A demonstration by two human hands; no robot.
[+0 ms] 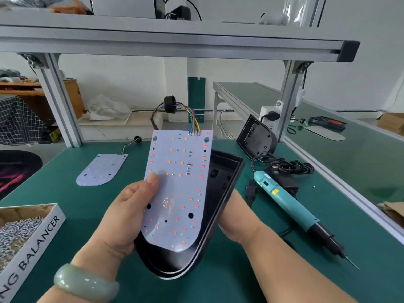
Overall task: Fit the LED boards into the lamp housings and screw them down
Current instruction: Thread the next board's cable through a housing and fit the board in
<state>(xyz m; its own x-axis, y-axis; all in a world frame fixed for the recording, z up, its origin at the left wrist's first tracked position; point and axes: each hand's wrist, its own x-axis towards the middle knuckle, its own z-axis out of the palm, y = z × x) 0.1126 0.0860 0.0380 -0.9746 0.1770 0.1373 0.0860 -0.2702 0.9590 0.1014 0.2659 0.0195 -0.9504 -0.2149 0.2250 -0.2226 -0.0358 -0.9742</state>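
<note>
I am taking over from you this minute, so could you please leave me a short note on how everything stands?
Left hand: pinches the board, thumb on its face.
Right hand: holds the housing from behind.
Board: rounded end in the housing, wired end tilted up, not seated.
Second board: flat on the mat, left.
Second housing: standing at the back right.
Screwdriver: lying on the mat, right.
Screws: left.
Done: nothing screwed yet.
Left: seat this board, screw it down, then do the second.
</note>
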